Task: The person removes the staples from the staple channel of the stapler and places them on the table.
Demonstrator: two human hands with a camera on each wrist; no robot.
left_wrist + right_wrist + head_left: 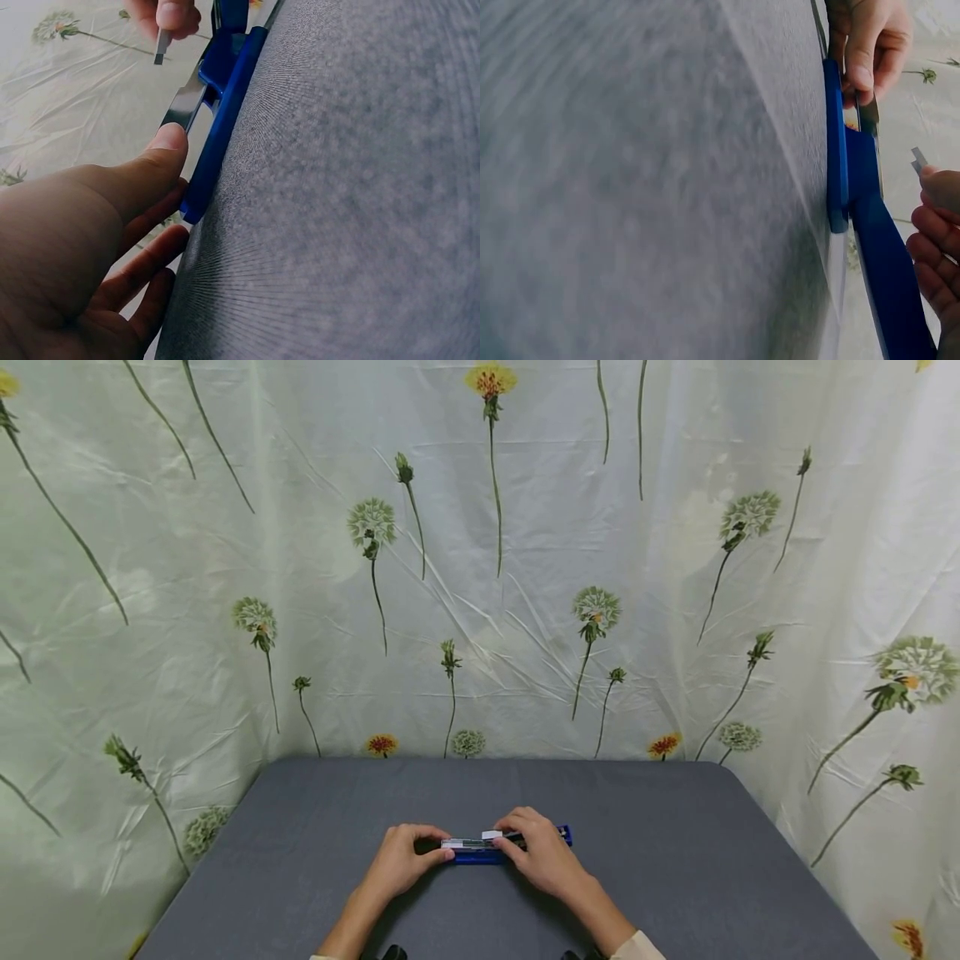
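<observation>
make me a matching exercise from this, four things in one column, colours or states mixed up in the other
1. left hand
2. curtain
3. right hand
4. tabletop

A. pinching a small strip
B. plain grey
C. holding the stapler by its metal rail
D. printed with flowers

Pairs: 1-C, 2-D, 3-A, 4-B

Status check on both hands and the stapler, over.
Left hand pinches blue stapler at metal end; right hand holds small silvery strip; cover open; no obstruction visible.
</observation>
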